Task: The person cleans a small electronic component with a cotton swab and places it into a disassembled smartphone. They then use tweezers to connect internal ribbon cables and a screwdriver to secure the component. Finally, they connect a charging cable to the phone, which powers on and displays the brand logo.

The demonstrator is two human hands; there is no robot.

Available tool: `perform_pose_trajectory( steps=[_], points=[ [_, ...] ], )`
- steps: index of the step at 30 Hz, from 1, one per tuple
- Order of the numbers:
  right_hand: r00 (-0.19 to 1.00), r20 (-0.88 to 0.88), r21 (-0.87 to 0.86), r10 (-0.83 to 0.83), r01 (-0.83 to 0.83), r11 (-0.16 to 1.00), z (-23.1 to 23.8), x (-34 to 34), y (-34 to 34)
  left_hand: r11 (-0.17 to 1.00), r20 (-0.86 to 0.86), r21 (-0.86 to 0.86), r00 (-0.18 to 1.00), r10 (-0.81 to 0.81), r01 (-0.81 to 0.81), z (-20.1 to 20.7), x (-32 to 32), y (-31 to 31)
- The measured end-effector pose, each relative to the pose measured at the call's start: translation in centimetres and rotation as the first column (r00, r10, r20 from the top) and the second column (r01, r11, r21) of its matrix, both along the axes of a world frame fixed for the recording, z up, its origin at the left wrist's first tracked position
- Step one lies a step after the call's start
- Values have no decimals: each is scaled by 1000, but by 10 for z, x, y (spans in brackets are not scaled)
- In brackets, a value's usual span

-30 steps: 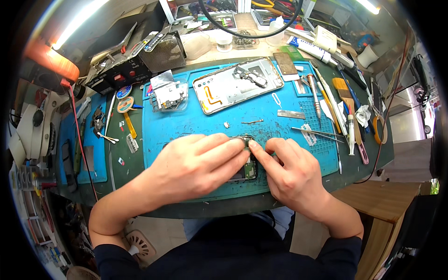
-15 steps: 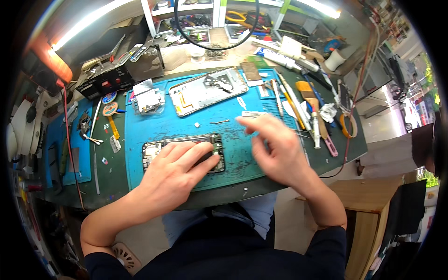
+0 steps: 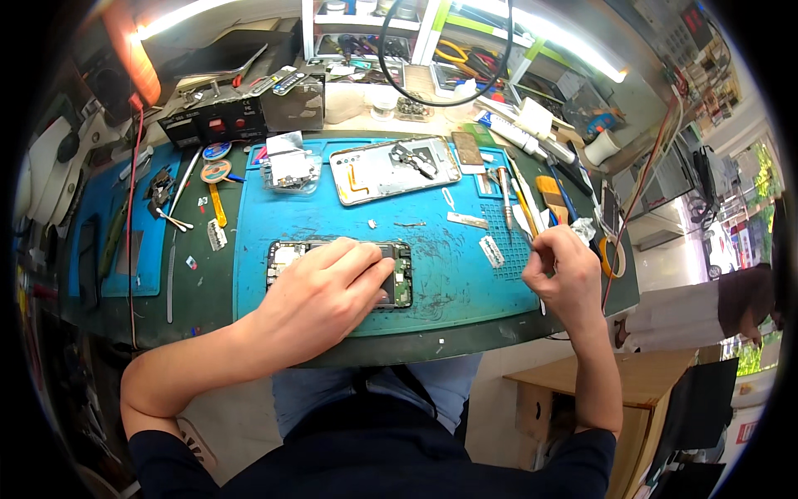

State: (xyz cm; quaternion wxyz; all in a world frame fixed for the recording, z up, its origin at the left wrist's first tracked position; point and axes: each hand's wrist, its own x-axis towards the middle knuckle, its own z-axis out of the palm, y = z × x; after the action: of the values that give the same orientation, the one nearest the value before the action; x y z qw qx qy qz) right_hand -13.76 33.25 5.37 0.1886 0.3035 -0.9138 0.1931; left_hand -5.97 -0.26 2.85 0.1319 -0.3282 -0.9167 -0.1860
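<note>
While left hand [image 3: 320, 289] seemingly steadies phone [image 3: 403, 279], grip unclear, right hand [image 3: 568, 270] pinches narrow, contents hidden. Next likely needs phone still.

We count two blue mats: large mat [image 3: 453, 270], small mat [image 3: 154, 266] at surface's left edge. One opened phone [image 3: 402, 279] toward large mat's near edge, one silver phone housing [image 3: 381, 172] by its far edge. One parts box [image 3: 291, 173] at far left corner. Two razor blades: one blade [image 3: 217, 234] past left edge with two cotton swabs [image 3: 174, 220], two round spools [image 3: 216, 171]; other blade [image 3: 492, 251] near right edge. Past it, one wide brush [image 3: 550, 195].
</note>
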Motion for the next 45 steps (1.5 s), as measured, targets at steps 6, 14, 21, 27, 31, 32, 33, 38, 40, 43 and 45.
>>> perform_pose_trajectory(
  steps=[6, 14, 21, 27, 31, 32, 33, 38, 40, 43, 45],
  points=[
    [858, 411, -538, 308, -45, 842, -2, -8, -53, 1000, -7, -25, 1000, 4, -5, -3, -4, 4],
    [523, 534, -735, 665, -103, 671, -27, -31, -89, 999, 22, 13, 999, 36, -36, -8, -6, 5],
    [591, 537, -656, 603, -157, 738, -37, -27, -81, 1000, -51, -10, 998, 22, -23, -10, -8, 7],
    [643, 501, -587, 579, -239, 773, -33, -29, -85, 999, -39, -29, 999, 21, -22, -10, -8, 7],
    [643, 510, -595, 570, -215, 775, -34, -28, -86, 999, -30, -33, 999, 25, -26, -10, -7, 8],
    [644, 508, -592, 572, -222, 775, -34, -28, -86, 999, -25, -30, 999, 26, -27, -10, -7, 8],
    [653, 505, -581, 565, -227, 782, -34, -28, -86, 999, -34, -25, 999, 30, -31, -9, -7, 8],
    [642, 505, -605, 577, -213, 767, -33, -28, -86, 999, -69, -7, 996, 49, -50, -8, -9, 11],
    [645, 506, -598, 573, -216, 771, -33, -28, -87, 998, -71, -44, 997, 32, -35, -7, -9, 10],
    [655, 502, -585, 564, -223, 780, -32, -28, -87, 996, -98, -80, 995, 26, -34, -5, -10, 12],
    [661, 492, -586, 567, -229, 777, -32, -28, -87, 994, -115, -107, 993, 25, -37, -4, -9, 12]
  ],
)
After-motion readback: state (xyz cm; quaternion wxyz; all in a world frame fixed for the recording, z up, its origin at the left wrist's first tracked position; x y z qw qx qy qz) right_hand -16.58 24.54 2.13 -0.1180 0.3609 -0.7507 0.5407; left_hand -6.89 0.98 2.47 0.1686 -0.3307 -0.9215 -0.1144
